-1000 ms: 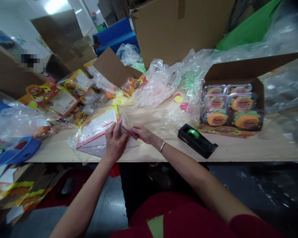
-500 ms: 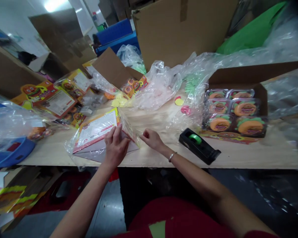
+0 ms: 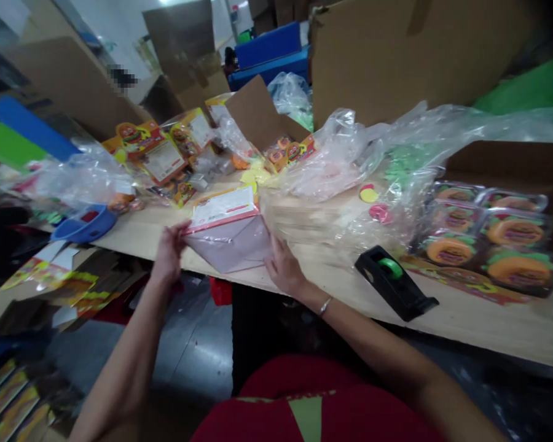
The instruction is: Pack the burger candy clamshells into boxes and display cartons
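A flat printed package in clear plastic wrap [image 3: 228, 230] lies tilted at the near edge of the wooden table [image 3: 488, 322]. My left hand [image 3: 169, 252] grips its left corner with closed fingers. My right hand [image 3: 283, 270] holds its right side, fingers curled under the edge. A black tape dispenser with a green roll [image 3: 394, 288] sits on the table to the right of my right hand.
An open cardboard tray of burger-shaped toys in clear tubs [image 3: 483, 236] stands at the right. Crumpled clear plastic bags [image 3: 336, 162] and more printed packages [image 3: 159, 150] crowd the back. A blue bowl [image 3: 85, 224] sits at the left. Large cardboard boxes [image 3: 396, 55] rise behind.
My hands have moved apart to the two sides of the wrapped package, which is now lifted and tilted at the table edge. The view has swung to the left.
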The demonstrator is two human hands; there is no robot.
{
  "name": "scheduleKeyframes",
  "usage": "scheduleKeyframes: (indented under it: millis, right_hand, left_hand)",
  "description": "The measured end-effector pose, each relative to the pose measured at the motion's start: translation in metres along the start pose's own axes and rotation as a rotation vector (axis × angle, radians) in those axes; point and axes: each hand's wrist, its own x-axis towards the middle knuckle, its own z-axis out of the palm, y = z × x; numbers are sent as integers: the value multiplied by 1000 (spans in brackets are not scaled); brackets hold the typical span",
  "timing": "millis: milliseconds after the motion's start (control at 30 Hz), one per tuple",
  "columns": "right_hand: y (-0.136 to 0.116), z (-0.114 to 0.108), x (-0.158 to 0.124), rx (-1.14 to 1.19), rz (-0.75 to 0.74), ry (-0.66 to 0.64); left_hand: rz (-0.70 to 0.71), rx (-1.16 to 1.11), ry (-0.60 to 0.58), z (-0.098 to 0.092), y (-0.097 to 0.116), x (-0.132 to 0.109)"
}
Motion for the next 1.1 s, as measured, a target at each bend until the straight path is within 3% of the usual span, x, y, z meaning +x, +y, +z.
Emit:
scheduleKeyframes:
  millis: [100,167,200,233,300,367,400,467,533,633,800,900,1000,1100]
  right_hand:
    - [20,1,41,8,103,-18]
    - [33,-5,57,-4,161,27]
    - [37,-9,59,7,178,64]
    - [39,-13,57,43,189,102]
    - [38,-22,40,207,229,144]
    - [33,-34,17,455,315,111]
    - [29,-40,6,574,357,75]
    - [20,-55,-12,699,358,-10]
    - [9,-67,-22,612,232,-70]
    - [-10,-73,-25,342,61,-44]
    - [-16,-70,-17,268,87,119]
    - [-8,-78,-15,149,14,176]
    - [-4,-85,-15,190,45,113]
    - [-5,-85,-20,408,190,-1]
  left_hand:
    - [-79,-114,-220,-2,6,-21]
    - [-39,-87,-438,3,24,-39]
    - [14,-14,-474,6,34,-46]
    - [89,89,-435,10,44,-51]
    - [275,292,-208,20,59,-53]
    - [451,382,-55,34,66,-48]
    - [530,393,-67,42,67,-45]
    - [650,384,-205,60,68,-40]
    - [704,385,-307,77,67,-38]
    - [718,396,-321,91,66,-40]
    - [712,365,-351,86,65,-40]
    - [729,350,-413,79,66,-38]
    - [767,399,-430,78,65,-38]
    - [820,460,-344,84,55,-38]
